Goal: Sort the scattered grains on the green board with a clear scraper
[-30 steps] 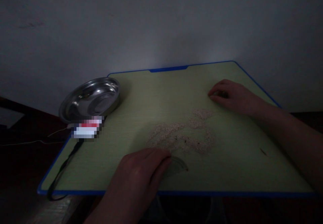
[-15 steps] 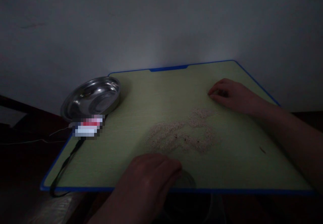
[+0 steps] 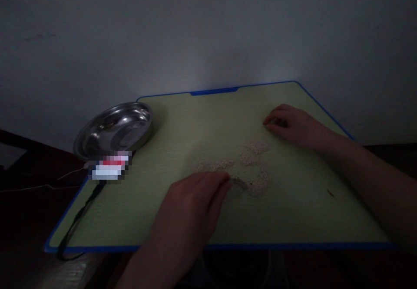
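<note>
My left hand [image 3: 197, 204] is closed, thumb against fingers, on a thin see-through piece with a rounded edge [image 3: 239, 183]. That piece touches the board among small pale grains [image 3: 257, 185]. The grains lie in a loose, broken patch around the middle, some of them hidden behind my left hand. Farther back on the right, my right hand [image 3: 289, 124] rests on the light green board [image 3: 202, 124], its fingers curled and the tips drawn together. What those tips hold, if anything, is too dark to make out.
A shiny metal basin [image 3: 114, 130] stands at the left edge. Before it lies a blurred-out card [image 3: 109, 167] on a black strap [image 3: 76, 219]. A small dark sliver [image 3: 330, 192] lies at right. Below the front edge is a dark round container [image 3: 236, 267]. A wall stands behind.
My left hand has moved away from the front edge into the grains with the see-through piece. Fewer grains show near it. My right hand has barely moved. The view shifted slightly.
</note>
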A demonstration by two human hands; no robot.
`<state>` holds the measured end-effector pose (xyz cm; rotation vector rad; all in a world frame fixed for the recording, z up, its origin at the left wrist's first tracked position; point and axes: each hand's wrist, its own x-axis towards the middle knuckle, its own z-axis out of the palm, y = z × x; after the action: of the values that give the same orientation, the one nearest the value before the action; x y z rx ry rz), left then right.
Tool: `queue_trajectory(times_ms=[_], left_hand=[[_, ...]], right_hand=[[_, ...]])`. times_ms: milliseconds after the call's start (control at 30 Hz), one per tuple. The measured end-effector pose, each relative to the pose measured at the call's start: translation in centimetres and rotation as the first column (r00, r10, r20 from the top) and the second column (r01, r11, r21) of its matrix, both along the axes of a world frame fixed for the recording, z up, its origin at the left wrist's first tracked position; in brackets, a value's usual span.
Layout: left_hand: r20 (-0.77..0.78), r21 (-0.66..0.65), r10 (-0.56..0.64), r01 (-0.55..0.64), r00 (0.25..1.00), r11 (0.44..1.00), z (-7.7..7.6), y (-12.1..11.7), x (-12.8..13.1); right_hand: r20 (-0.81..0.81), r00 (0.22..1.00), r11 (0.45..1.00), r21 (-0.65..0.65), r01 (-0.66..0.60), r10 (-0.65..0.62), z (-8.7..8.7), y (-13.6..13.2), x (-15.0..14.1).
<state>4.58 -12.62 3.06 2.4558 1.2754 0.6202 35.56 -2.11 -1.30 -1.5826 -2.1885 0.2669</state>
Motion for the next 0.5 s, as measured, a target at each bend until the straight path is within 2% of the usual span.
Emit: queue_trajectory(times_ms=[167, 500], left_hand=[[-0.063, 0.049, -0.005, 0.008, 0.998, 0.999, -0.4, 1.6, 1.6], [-0.085, -0.016, -0.066, 0.065, 0.994, 0.998, -0.5, 2.2, 2.2]], right_hand=[[0.006, 1.000, 1.000, 0.005, -0.006, 0.006, 0.1, 0.0, -0.1], [0.002, 1.000, 1.000, -0.017, 0.005, -0.005, 0.3, 0.1, -0.3]])
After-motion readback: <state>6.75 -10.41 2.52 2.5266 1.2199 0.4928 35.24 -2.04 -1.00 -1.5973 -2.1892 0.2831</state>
